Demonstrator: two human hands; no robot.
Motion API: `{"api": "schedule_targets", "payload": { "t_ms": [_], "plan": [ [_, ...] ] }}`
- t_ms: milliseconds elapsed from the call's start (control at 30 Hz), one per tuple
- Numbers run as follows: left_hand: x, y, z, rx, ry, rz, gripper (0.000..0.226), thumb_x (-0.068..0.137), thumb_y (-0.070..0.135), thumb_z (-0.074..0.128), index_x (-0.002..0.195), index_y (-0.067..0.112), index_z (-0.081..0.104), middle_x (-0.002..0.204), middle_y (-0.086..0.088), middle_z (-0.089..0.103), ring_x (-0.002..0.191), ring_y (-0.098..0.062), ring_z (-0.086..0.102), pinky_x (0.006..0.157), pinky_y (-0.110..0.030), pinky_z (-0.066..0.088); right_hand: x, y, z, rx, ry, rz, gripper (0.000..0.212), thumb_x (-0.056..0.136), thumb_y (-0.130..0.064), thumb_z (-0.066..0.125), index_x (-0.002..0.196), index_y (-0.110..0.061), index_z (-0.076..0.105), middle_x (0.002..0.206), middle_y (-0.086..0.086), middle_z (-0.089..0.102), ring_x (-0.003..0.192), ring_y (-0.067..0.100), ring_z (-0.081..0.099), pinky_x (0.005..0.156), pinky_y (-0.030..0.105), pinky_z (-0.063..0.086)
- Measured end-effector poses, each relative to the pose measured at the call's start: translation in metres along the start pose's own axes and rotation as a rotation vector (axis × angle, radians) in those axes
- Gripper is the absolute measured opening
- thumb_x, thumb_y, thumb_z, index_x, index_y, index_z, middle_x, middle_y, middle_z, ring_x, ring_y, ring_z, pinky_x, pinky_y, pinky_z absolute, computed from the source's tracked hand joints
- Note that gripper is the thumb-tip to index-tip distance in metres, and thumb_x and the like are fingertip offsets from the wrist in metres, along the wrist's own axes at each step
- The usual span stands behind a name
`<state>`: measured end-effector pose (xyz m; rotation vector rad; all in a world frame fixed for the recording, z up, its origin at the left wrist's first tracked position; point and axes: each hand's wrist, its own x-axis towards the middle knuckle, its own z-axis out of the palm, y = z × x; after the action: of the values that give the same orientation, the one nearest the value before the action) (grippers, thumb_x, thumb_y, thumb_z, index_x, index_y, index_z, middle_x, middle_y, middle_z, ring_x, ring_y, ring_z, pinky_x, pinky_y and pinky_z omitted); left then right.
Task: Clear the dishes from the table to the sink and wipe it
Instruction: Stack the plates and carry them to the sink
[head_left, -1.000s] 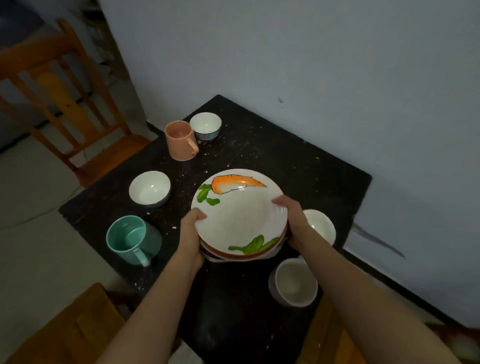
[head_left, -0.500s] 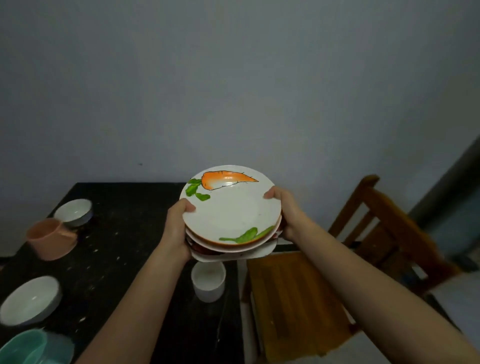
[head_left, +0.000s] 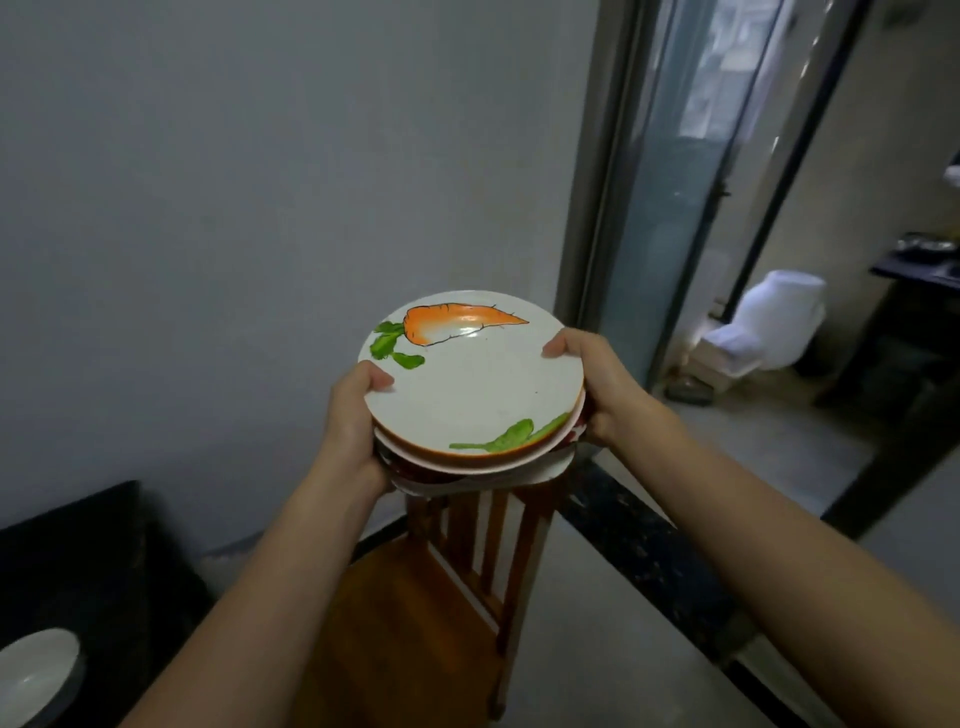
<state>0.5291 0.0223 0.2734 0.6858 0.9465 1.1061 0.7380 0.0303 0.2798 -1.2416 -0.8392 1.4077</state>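
Note:
A stack of plates (head_left: 475, 395) is held in the air in front of me, the top one white with a painted orange carrot and green leaves. My left hand (head_left: 353, 421) grips the stack's left rim, thumb on top. My right hand (head_left: 597, 384) grips the right rim the same way. Only a corner of the black table (head_left: 93, 566) shows at the lower left, with a white bowl (head_left: 36, 675) on it.
A wooden chair (head_left: 441, 597) stands directly below the plates. To the right a glass sliding door frame (head_left: 649, 208) opens onto another room with a white bag (head_left: 769, 322) on the floor and a dark counter (head_left: 919, 270). A grey wall fills the left.
The view has swung right, away from the table toward the doorway. The plate stack has stayed gripped in both hands and travelled with me; most table dishes have left the view.

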Motion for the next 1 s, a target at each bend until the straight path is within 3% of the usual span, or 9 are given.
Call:
{"api": "schedule_targets", "payload": {
  "t_ms": [133, 267, 300, 400, 500, 667, 767, 900, 1000],
  "plan": [
    [0.048, -0.045, 0.107, 0.015, -0.065, -0.013, 0.038, 0.078, 0.015, 0.040, 0.109, 0.012, 0.063, 0.106, -0.012, 0.072, 0.093, -0.033, 0.065, 0.085, -0.041, 0.051, 0.009, -0.035, -0.113, 0.025, 0.114, 0.009, 0.042, 0.076, -0.018, 0.047, 0.115, -0.008, 0.059, 0.101, 0.017, 0.069, 0.089, 0.035, 0.062, 0.082, 0.037, 0.050],
    [0.088, -0.085, 0.188, 0.053, -0.118, -0.141, 0.035, 0.079, 0.018, 0.042, 0.107, 0.014, 0.062, 0.098, -0.012, 0.071, 0.084, -0.033, 0.064, 0.073, -0.034, 0.052, 0.016, -0.053, -0.199, 0.087, 0.208, 0.063, 0.030, 0.082, -0.019, 0.044, 0.104, -0.008, 0.061, 0.089, 0.017, 0.067, 0.077, 0.032, 0.060, 0.065, 0.032, 0.054],
    [0.098, -0.094, 0.206, 0.062, -0.132, -0.176, 0.033, 0.078, 0.020, 0.042, 0.104, 0.015, 0.062, 0.098, -0.012, 0.071, 0.084, -0.033, 0.064, 0.074, -0.034, 0.051, 0.021, -0.055, -0.218, 0.102, 0.235, 0.070, 0.033, 0.081, -0.020, 0.044, 0.106, -0.007, 0.061, 0.095, 0.019, 0.067, 0.079, 0.033, 0.060, 0.066, 0.034, 0.055],
    [0.134, -0.120, 0.254, 0.107, -0.163, -0.233, 0.029, 0.079, 0.022, 0.042, 0.098, 0.016, 0.063, 0.102, -0.013, 0.069, 0.090, -0.035, 0.062, 0.086, -0.040, 0.048, 0.041, -0.058, -0.272, 0.136, 0.308, 0.063, 0.047, 0.079, -0.018, 0.043, 0.122, -0.007, 0.058, 0.116, 0.023, 0.063, 0.097, 0.038, 0.058, 0.088, 0.042, 0.048],
    [0.175, -0.142, 0.292, 0.127, -0.196, -0.267, 0.032, 0.078, 0.022, 0.043, 0.103, 0.016, 0.063, 0.110, -0.016, 0.068, 0.104, -0.039, 0.060, 0.101, -0.050, 0.042, 0.067, -0.059, -0.316, 0.151, 0.384, 0.077, 0.047, 0.080, -0.017, 0.042, 0.124, -0.010, 0.057, 0.120, 0.022, 0.062, 0.100, 0.040, 0.058, 0.091, 0.043, 0.046],
    [0.274, -0.173, 0.361, 0.165, -0.218, -0.302, 0.034, 0.080, 0.018, 0.042, 0.107, 0.013, 0.062, 0.101, -0.014, 0.069, 0.090, -0.036, 0.062, 0.084, -0.039, 0.051, 0.132, -0.076, -0.385, 0.168, 0.479, 0.104, 0.018, 0.087, -0.016, 0.042, 0.086, -0.012, 0.060, 0.078, 0.014, 0.064, 0.074, 0.030, 0.057, 0.072, 0.033, 0.047],
    [0.339, -0.185, 0.403, 0.200, -0.251, -0.365, 0.023, 0.082, 0.020, 0.042, 0.094, 0.014, 0.061, 0.085, -0.011, 0.067, 0.078, -0.031, 0.059, 0.069, -0.031, 0.048, 0.187, -0.087, -0.425, 0.186, 0.538, 0.124, 0.017, 0.087, -0.017, 0.043, 0.088, -0.012, 0.059, 0.078, 0.013, 0.061, 0.072, 0.029, 0.055, 0.064, 0.032, 0.046],
    [0.438, -0.196, 0.468, 0.262, -0.286, -0.413, 0.036, 0.079, 0.024, 0.043, 0.108, 0.013, 0.061, 0.110, -0.018, 0.066, 0.100, -0.039, 0.060, 0.097, -0.047, 0.046, 0.273, -0.108, -0.487, 0.267, 0.616, 0.170, 0.029, 0.083, -0.021, 0.044, 0.106, -0.013, 0.059, 0.089, 0.015, 0.062, 0.080, 0.031, 0.057, 0.068, 0.033, 0.047],
    [0.491, -0.207, 0.514, 0.307, -0.333, -0.455, 0.045, 0.075, 0.028, 0.044, 0.115, 0.015, 0.061, 0.117, -0.020, 0.065, 0.109, -0.042, 0.058, 0.101, -0.052, 0.042, 0.315, -0.121, -0.531, 0.305, 0.643, 0.199, 0.036, 0.080, -0.025, 0.046, 0.112, -0.012, 0.057, 0.097, 0.017, 0.062, 0.086, 0.033, 0.058, 0.076, 0.036, 0.050]
  ]
}}
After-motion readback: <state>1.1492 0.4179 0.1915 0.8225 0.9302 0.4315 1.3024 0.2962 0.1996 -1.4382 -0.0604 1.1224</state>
